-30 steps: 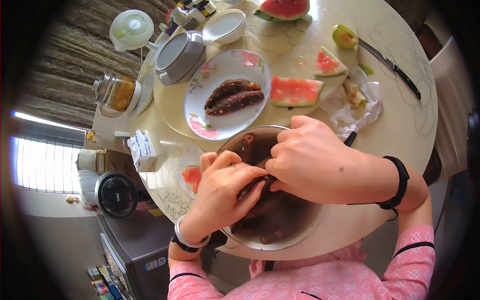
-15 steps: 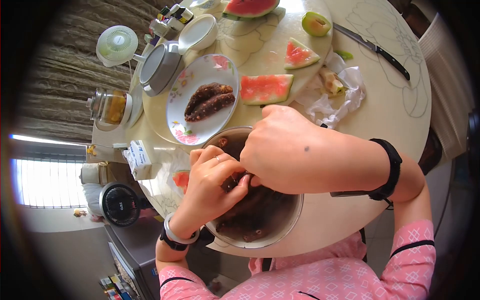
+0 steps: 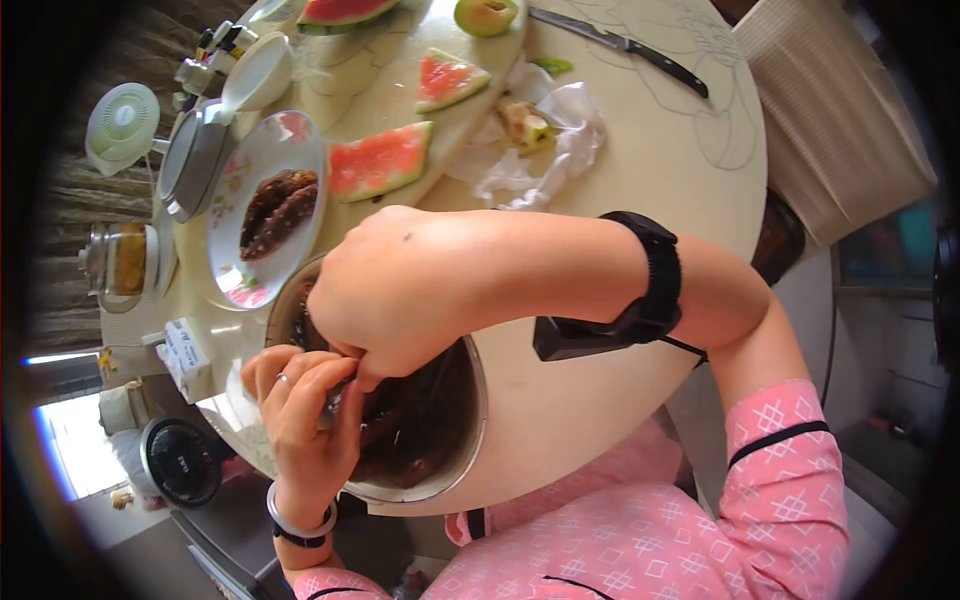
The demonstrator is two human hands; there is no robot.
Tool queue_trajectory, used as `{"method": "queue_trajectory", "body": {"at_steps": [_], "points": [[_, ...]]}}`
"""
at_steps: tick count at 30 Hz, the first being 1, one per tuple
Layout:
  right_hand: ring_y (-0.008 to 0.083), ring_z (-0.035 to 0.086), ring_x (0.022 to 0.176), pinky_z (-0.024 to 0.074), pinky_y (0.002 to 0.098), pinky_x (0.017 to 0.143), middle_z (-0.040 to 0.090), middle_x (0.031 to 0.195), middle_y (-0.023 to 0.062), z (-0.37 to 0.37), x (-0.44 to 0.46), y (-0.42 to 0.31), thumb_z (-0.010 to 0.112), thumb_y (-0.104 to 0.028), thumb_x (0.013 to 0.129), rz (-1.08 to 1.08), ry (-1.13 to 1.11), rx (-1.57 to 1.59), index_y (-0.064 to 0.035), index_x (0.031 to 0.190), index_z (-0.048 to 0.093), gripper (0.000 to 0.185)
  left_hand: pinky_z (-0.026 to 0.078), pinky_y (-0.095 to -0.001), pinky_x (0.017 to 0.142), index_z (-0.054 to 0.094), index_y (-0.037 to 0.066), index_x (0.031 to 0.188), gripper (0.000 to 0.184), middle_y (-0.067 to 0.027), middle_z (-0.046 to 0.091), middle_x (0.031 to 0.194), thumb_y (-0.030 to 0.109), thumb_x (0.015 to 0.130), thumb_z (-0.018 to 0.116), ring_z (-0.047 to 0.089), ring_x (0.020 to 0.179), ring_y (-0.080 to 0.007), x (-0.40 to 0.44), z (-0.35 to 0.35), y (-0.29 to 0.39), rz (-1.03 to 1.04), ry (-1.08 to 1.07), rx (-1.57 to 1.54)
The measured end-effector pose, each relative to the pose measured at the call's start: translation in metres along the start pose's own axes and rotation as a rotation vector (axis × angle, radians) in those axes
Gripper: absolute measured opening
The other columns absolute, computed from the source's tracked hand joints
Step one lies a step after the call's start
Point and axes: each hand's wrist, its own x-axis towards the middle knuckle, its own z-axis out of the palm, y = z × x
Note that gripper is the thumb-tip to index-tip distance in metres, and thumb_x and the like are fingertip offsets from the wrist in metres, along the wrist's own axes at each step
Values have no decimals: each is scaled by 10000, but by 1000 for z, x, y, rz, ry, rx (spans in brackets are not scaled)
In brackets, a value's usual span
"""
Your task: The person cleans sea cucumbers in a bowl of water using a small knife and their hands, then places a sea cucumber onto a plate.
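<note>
Over a metal basin [image 3: 480, 435] of dark liquid, my two hands meet fingertip to fingertip. My left hand [image 3: 308, 415], with a ring, is closed in a pinch on a dark, bumpy piece that looks like a sea cucumber [image 3: 335, 402], mostly hidden by the fingers. My right hand [image 3: 390, 285] is curled with its back to me, its fingertips against the same piece. More dark brown sea cucumbers [image 3: 425, 420] lie in the liquid. Behind the basin, a floral oval plate [image 3: 228, 262] carries brown, knobbly sea cucumbers [image 3: 280, 215].
Watermelon slices [image 3: 380, 160] and a cut green fruit [image 3: 485, 16] sit beyond my right hand. A black-handled knife [image 3: 640, 55] lies farther off, near crumpled white plastic [image 3: 570, 130]. A tissue pack [image 3: 183, 358] and white bowl [image 3: 258, 72] stand left.
The view has swung right, so the table things sit farther left. My hands stay together over the basin, still pinching the dark piece.
</note>
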Motion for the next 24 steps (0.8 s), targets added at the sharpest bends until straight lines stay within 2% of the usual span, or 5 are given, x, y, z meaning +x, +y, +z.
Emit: {"method": "queue_trajectory", "body": {"at_steps": [4, 6, 10, 17, 24], "points": [[260, 737, 908, 553, 421, 746, 772, 958, 56, 12, 5, -3, 774, -363, 857, -34, -6, -90, -143, 1003, 800, 265, 365, -434, 905, 662, 56, 1000, 266, -73, 678, 973, -40, 768, 750, 582, 947, -304, -3, 6, 3, -5, -11, 37], [254, 702, 741, 469, 372, 752, 731, 745, 47, 23, 5, -1, 734, -246, 815, -126, 134, -186, -120, 761, 734, 138, 366, -437, 899, 655, 52, 1000, 267, -81, 666, 978, -50, 766, 737, 578, 952, -308, -6, 10, 1, -9, -10, 42], [204, 697, 737, 409, 357, 796, 731, 740, 12, 27, 0, -18, 721, -210, 794, -101, 96, -279, -169, 764, 734, 52, 368, -445, 893, 637, 39, 997, 267, -97, 636, 972, -72, 761, 692, 569, 959, -322, -10, 9, -2, -25, -59, 55], [195, 677, 703, 376, 369, 820, 708, 662, 17, 52, 4, -21, 712, -233, 743, -157, 438, -324, -196, 646, 706, 104, 383, -449, 902, 641, 29, 1000, 256, -115, 646, 986, -67, 765, 667, 577, 969, -338, -7, 13, -2, -30, -6, 35], [271, 655, 721, 413, 384, 812, 699, 713, 82, 41, 9, 2, 670, -199, 773, -83, 312, -93, -114, 693, 739, 135, 372, -416, 886, 681, 87, 1025, 183, -36, 699, 972, 51, 854, 736, 593, 945, -271, -5, 11, -6, -67, -23, -34]]}}
